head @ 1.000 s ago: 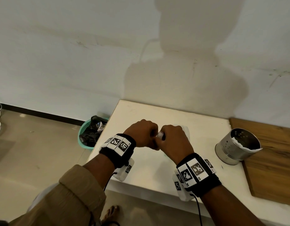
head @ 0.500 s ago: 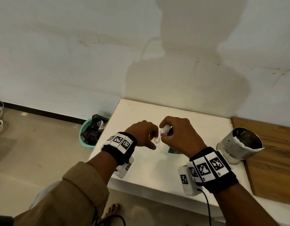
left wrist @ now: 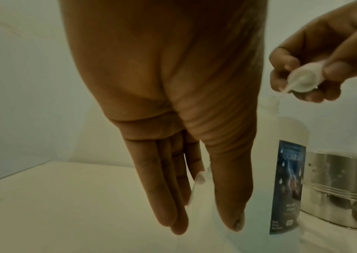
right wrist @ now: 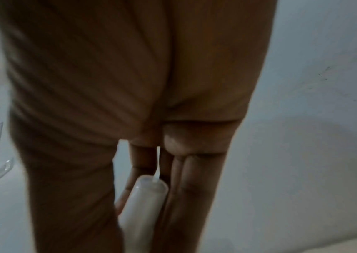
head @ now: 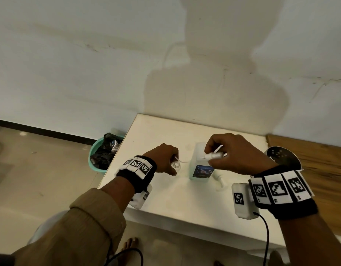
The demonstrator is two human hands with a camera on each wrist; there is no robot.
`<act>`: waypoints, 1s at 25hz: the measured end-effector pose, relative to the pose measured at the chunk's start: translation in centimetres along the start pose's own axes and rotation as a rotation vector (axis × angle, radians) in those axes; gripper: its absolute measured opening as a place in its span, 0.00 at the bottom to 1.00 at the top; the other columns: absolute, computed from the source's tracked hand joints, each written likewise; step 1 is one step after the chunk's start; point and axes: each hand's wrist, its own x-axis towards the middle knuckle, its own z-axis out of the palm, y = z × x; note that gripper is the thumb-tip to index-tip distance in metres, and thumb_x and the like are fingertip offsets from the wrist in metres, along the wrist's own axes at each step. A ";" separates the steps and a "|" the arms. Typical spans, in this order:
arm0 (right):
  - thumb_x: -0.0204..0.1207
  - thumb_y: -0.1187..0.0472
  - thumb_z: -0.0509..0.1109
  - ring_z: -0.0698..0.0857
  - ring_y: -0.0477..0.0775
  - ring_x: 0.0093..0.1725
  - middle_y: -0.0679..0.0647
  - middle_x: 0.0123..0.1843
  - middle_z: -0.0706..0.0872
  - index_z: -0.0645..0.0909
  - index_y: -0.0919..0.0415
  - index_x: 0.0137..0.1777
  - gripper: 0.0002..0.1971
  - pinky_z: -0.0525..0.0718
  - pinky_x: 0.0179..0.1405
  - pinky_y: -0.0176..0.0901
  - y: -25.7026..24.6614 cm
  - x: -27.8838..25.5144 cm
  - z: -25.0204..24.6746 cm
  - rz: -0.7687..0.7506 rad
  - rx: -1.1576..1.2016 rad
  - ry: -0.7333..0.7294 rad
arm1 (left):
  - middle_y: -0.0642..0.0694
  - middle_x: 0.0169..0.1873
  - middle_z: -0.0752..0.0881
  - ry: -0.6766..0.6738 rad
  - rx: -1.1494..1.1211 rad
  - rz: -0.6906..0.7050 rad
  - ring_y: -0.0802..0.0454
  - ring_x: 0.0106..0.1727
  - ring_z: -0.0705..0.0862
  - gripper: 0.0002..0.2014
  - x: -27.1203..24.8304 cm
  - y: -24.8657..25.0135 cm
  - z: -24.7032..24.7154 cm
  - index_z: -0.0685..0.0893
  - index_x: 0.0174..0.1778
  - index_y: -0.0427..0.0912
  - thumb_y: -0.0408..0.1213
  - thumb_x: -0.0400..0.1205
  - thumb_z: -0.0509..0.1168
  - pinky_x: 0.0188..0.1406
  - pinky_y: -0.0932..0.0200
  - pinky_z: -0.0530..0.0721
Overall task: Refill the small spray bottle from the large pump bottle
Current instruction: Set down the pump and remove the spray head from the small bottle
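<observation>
Left hand (head: 164, 158) curled round the small spray bottle (head: 175, 164), grip holding it upright on the white counter (head: 185, 198) just left of the large pump bottle (head: 200, 166), its open mouth showing between thumb and fingers. Right hand (head: 236, 153) raised above the large pump bottle, grip pinching the white spray head (head: 213, 156) sideways, thin dip tube (head: 217, 149) trailing from it. In the right wrist view the same spray head (right wrist: 145, 205) lying between thumb and fingers, tube running back toward the palm. Large pump bottle standing upright, dark blue label facing the near edge of the counter. White pump top (head: 219, 180) lying on the counter just right of the large pump bottle. Perforated metal canister (head: 284, 156) further right of the large pump bottle, partly hidden behind the right hand. Teal bin (head: 96, 160) with a black liner on the floor left of the counter
</observation>
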 end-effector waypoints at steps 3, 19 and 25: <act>0.66 0.57 0.81 0.86 0.41 0.41 0.41 0.46 0.86 0.84 0.44 0.43 0.10 0.75 0.33 0.27 1.0 -0.2 0.7 0.031 -0.071 -0.112 | 0.49 0.54 0.85 -0.023 0.059 -0.016 0.48 0.55 0.82 0.21 0.0 0.0 -0.2 0.81 0.54 0.45 0.44 0.69 0.80 0.47 0.57 0.78; 0.66 0.60 0.84 0.88 0.44 0.53 0.48 0.53 0.90 0.89 0.53 0.56 0.18 0.87 0.53 0.35 6.1 0.2 4.1 0.258 -0.119 -0.303 | 0.53 0.55 0.84 -0.010 0.106 -0.044 0.51 0.54 0.82 0.22 -0.1 -0.1 -1.0 0.81 0.54 0.49 0.48 0.67 0.80 0.46 0.57 0.77; 0.67 0.65 0.82 0.86 0.49 0.52 0.47 0.48 0.86 0.86 0.55 0.59 0.20 0.84 0.53 0.37 8.2 0.6 5.9 0.347 -0.153 -0.359 | 0.56 0.55 0.84 -0.041 0.054 -0.021 0.55 0.50 0.82 0.31 -0.3 -0.4 -2.4 0.80 0.60 0.51 0.54 0.64 0.82 0.49 0.58 0.80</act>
